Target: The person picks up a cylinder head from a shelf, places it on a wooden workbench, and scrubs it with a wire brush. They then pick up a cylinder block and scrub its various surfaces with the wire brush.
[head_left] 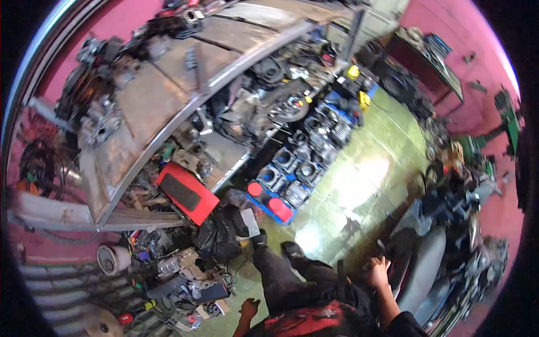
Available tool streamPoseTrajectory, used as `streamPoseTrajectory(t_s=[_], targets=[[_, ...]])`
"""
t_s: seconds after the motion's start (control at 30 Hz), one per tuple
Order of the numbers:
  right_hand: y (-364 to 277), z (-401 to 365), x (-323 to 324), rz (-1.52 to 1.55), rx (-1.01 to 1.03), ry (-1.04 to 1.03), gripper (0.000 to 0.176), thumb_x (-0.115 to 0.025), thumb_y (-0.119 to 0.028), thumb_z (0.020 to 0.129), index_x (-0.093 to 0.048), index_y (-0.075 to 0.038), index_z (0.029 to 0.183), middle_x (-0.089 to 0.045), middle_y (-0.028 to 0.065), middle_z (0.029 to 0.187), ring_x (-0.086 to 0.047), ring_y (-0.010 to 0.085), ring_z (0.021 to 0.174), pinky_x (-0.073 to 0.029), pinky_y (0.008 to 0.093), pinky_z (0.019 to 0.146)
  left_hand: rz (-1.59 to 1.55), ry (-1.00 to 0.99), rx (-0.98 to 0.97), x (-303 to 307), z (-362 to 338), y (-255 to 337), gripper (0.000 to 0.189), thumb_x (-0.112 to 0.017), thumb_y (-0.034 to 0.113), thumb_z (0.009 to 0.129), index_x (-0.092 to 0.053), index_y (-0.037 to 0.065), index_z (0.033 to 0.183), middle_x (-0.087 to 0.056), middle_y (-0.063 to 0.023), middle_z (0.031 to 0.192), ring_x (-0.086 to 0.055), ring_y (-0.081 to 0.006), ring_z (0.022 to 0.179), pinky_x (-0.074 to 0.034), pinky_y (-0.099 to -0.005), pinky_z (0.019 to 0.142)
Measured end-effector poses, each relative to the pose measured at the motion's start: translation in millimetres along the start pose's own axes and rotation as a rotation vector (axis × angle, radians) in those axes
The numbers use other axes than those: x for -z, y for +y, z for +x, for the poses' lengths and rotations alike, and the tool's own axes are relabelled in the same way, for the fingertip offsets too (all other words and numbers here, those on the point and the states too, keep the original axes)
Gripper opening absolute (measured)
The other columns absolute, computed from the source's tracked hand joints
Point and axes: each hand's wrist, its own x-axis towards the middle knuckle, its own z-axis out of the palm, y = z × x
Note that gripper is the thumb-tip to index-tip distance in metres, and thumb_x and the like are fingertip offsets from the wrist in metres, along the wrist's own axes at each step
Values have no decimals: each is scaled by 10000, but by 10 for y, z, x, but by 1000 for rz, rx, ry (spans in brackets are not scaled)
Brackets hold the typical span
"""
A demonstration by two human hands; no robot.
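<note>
My left hand (pixel 250 306) hangs low beside my leg with loosely bent fingers apart. It appears to hold nothing and is nearest to loose parts and cardboard on the floor. My right hand (pixel 378 272) is raised at my other side, close to a motorcycle seat (pixel 429 261). Its fingers look slightly spread, and I see no object clearly in them. A small dark upright piece (pixel 340 268) shows left of this hand; I cannot make out what it is. Ahead of my feet, a blue tray (pixel 282 219) on the floor bears several metal engine parts (pixel 307 170) and red round pieces (pixel 279 208).
A metal-framed workbench (pixel 157 95) runs along the left, its lower shelf crowded with parts. A red panel (pixel 188 194) leans there beside black bags (pixel 216 238). A white bucket (pixel 114 259) stands lower left. Green floor (pixel 368 168) stretches between the tray and the motorcycle.
</note>
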Motion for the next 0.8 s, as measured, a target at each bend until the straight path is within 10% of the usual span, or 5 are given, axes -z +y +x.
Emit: streamPoseTrajectory(t_s=[0.13, 0.2, 0.33, 0.8], targets=[[95, -242, -201, 82, -222, 30, 283, -722, -159, 845, -744, -89, 1118, -751, 148, 1088, -580, 401, 1151, -385, 546, 1014, 53, -454, -531, 465, -116, -497, 476, -487, 526, 1101, -796, 166, 1135, -755, -154, 847, -740, -392, 852, -585, -533, 757], [80, -228, -357, 84, -256, 23, 280, -736, -181, 844, -747, -99, 1112, -752, 145, 1098, -583, 405, 1151, -385, 546, 1015, 210, -68, -593, 639, -29, -551, 404, -486, 431, 1109, -803, 185, 1064, -725, -181, 811, -721, -428, 814, -569, -556, 737], [-217, -76, -561, 179, -372, -117, 344, -707, -117, 796, -734, -61, 1134, -748, 189, 1153, -600, 459, 1215, -395, 610, 1045, -404, 26, 136, 1408, 491, -17, 376, -739, 343, 1003, -750, -10, 1133, -767, -200, 1176, -752, -344, 1026, -569, -452, 909], [-1128, -210, -363, 322, -563, -109, 351, -748, -236, 858, -793, -134, 1191, -782, 121, 1179, -634, 380, 1196, -402, 576, 1041, -310, 23, -281, 3177, 1193, 1317, 374, -771, 219, 1001, -704, -9, 1290, -779, -166, 1134, -748, -272, 1045, -568, -396, 918]])
